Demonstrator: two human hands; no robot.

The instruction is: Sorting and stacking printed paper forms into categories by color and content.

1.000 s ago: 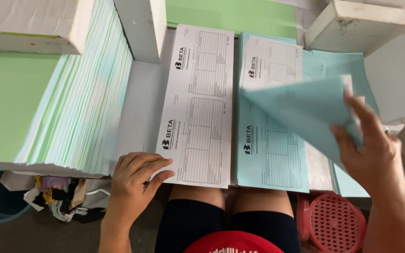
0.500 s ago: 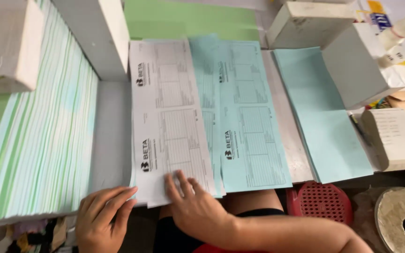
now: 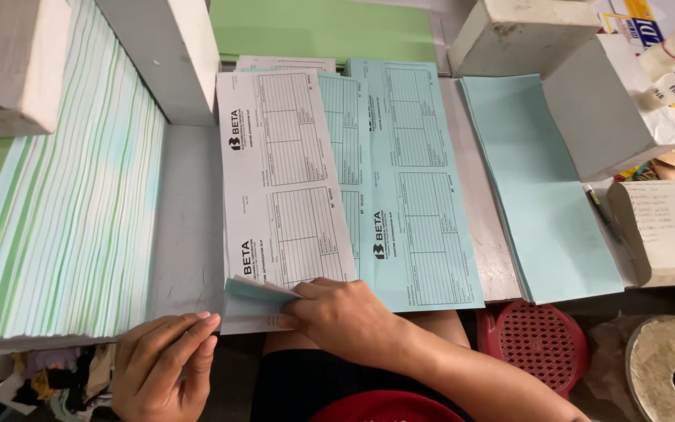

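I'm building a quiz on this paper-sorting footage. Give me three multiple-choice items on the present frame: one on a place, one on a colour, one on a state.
1. Where is the right hand?
A. On the red stool
B. At the near corner of the white form stack
C. On the grey block

2. What colour is the blank paper stack to the right?
A. Light blue
B. Pink
C. Yellow

3. How is the near corner of the white form stack?
A. Flat
B. Torn off
C. Lifted by the fingers

Answers: B, the hand rests on that corner; A, its sheets are plain light blue; C, the sheets curl up there.
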